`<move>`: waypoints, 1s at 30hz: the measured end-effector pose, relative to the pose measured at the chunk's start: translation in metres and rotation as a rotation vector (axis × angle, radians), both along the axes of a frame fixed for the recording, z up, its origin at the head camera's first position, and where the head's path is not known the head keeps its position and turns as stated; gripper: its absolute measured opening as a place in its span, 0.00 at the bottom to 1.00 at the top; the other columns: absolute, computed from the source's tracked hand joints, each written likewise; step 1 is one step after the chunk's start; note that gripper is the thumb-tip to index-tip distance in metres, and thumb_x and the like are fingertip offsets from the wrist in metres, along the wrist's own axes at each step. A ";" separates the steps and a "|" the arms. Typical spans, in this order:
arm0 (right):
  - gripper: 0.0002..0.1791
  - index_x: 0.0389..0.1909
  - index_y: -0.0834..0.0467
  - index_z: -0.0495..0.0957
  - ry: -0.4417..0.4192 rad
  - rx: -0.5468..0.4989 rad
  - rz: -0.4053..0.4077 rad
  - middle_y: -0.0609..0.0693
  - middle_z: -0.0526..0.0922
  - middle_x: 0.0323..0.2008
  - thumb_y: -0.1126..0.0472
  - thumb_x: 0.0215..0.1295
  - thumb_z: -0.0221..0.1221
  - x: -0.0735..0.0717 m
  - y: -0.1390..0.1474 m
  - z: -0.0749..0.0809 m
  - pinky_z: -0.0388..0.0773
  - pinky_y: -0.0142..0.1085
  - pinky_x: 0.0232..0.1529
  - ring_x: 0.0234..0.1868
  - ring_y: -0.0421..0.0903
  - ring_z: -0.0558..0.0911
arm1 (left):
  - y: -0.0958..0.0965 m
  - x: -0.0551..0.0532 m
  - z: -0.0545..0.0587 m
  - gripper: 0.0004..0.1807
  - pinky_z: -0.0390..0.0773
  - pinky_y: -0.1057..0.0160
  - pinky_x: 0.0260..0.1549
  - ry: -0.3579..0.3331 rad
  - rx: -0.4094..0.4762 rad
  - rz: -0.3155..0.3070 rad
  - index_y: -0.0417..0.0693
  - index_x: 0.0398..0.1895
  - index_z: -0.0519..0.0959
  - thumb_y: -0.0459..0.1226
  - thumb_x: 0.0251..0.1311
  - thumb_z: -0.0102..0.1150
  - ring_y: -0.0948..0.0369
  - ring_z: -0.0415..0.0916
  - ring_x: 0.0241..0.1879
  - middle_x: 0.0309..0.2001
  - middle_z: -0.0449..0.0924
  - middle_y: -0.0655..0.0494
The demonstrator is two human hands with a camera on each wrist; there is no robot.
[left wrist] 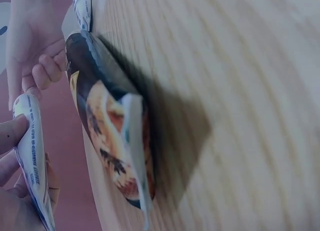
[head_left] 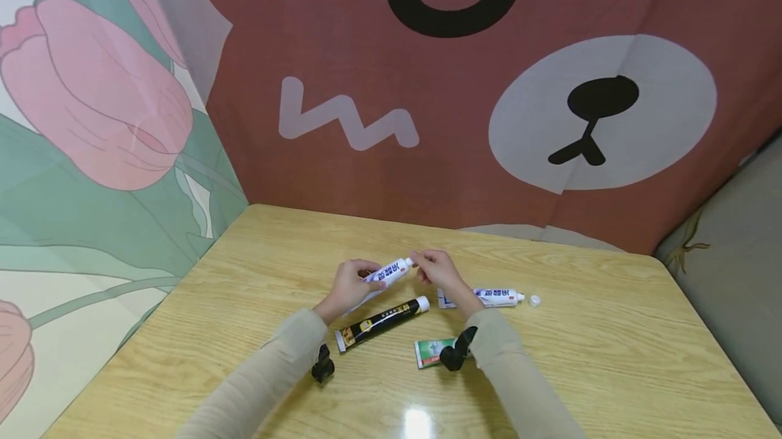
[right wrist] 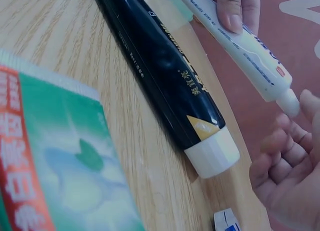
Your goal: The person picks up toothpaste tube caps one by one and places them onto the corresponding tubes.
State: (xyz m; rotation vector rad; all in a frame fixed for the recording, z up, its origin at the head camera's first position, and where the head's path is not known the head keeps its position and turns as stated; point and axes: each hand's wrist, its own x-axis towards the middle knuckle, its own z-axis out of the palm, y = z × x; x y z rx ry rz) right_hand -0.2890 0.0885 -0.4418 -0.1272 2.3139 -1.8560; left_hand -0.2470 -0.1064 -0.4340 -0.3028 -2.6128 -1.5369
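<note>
My left hand point(head_left: 349, 288) grips a white toothpaste tube point(head_left: 391, 273) with blue lettering, thumb on top, its capped end tilted up to the right. At that end, the thumb and fingertips of my right hand point(head_left: 441, 271) pinch the small white cap point(right wrist: 288, 102). Below the held tube, a black toothpaste tube point(head_left: 383, 325) with gold lettering and a white cap lies on the table. A second white toothpaste tube point(head_left: 497, 298) lies partly hidden behind my right wrist, its bare nozzle pointing right. A loose white cap point(head_left: 535, 300) sits just beyond that nozzle.
A green and red toothpaste tube point(head_left: 430, 352) lies under my right forearm, partly covered by the black wrist camera mount point(head_left: 457, 351). The wooden table point(head_left: 611, 344) ends at a wall hanging point(head_left: 452, 174) with a bear print. A grey surface point(head_left: 727, 242) borders the right side.
</note>
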 end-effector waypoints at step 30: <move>0.13 0.25 0.69 0.77 0.073 0.168 -0.011 0.48 0.64 0.08 0.62 0.63 0.54 0.009 -0.003 0.003 0.56 0.29 0.12 0.09 0.39 0.60 | -0.002 0.002 0.004 0.13 0.76 0.64 0.30 0.088 -0.151 -0.087 0.34 0.35 0.82 0.28 0.43 0.68 0.58 0.75 0.30 0.33 0.80 0.48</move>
